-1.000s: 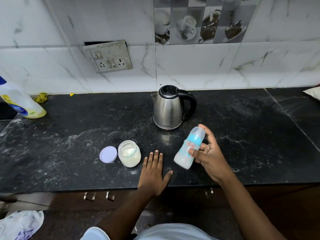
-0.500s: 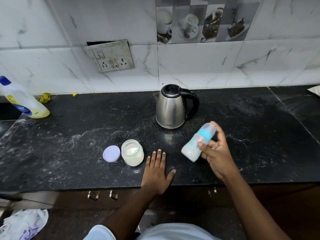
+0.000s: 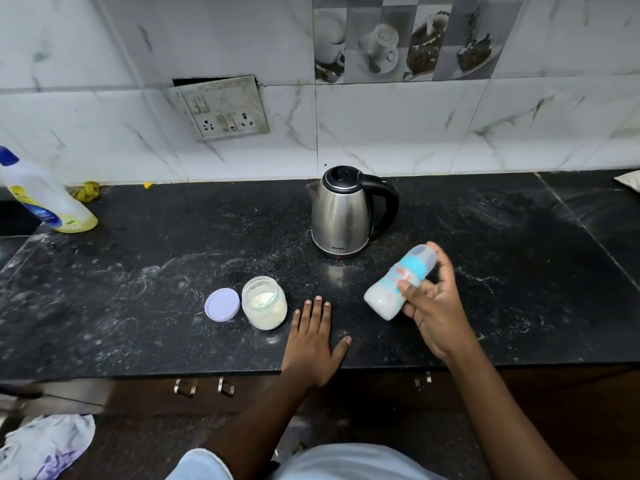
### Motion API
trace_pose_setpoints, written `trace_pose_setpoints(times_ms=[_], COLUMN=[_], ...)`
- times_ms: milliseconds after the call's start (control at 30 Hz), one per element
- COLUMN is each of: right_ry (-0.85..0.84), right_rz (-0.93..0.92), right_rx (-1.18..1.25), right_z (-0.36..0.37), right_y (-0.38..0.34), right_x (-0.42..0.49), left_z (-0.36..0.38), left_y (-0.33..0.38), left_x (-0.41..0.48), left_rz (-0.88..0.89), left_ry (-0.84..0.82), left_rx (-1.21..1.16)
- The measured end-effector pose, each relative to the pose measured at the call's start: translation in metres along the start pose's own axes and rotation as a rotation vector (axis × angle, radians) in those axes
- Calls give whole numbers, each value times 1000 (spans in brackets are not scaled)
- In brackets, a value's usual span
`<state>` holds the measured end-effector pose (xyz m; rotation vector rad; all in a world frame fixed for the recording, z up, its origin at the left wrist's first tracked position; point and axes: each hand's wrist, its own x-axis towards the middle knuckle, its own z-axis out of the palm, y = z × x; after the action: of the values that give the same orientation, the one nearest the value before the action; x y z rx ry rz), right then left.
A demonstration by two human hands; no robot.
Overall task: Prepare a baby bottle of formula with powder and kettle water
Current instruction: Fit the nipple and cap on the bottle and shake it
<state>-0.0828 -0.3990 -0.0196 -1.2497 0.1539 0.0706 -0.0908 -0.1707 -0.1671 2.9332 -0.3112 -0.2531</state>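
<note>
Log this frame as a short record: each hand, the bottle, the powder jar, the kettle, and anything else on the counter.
right hand: grips the baby bottle, tilted, above the countertop
baby bottle: capped, blue collar, whitish contents
left hand: flat on the countertop, fingers straight, holding nothing
powder jar: open, upright, pale powder inside
jar lid: purple, flat beside the jar's left
kettle: steel, lid closed, behind the hands
other: cleaner bottle at far left

Single head view, wide-angle, looks forward and down over counter point(image 3: 138, 306) toward tiled wall point(image 3: 381, 126), close.
</note>
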Motion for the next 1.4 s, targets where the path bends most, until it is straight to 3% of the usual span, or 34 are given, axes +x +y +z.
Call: trace_pose_setpoints(times_ms=[133, 267, 367, 467, 600, 733, 833, 967, 1067, 1200, 1300, 1400], right_ry=[-127, -23, -160, -31, -154, -40, -161, -23, -188, -47, -184, -64], right_rz=[14, -11, 16, 2, 21, -8, 23, -2, 20, -8, 19, 1], right_rx=[-89, -13, -104, -27, -109, -43, -106, -4, -140, -62, -136, -80], right_z=[3, 3, 6, 6, 13, 11, 14, 10, 10, 6, 6, 5], right_y=[-3, -6, -6, -4, -5, -6, -7, -6, -7, -12, -14, -12], right_x=[0, 3, -2, 2, 1, 4, -1, 2, -1, 3, -1, 1], left_z=[1, 1, 2, 2, 2, 3, 2, 2, 2, 0, 0, 0], left_y=[0, 0, -1, -1, -1, 0, -1, 0, -1, 0, 0, 0], left_x=[0, 1, 1, 1, 0, 1, 1, 1, 1, 1, 0, 1], left_rz=[-1, -2, -3, -2, 0, 0, 2, -1, 0, -1, 1, -1], left_ry=[-15, -11, -15, -10, -12, -10, -10, -13, -19, -18, -24, -19], left_rx=[12, 10, 16, 11, 12, 18, 21, 17, 18, 7, 10, 9])
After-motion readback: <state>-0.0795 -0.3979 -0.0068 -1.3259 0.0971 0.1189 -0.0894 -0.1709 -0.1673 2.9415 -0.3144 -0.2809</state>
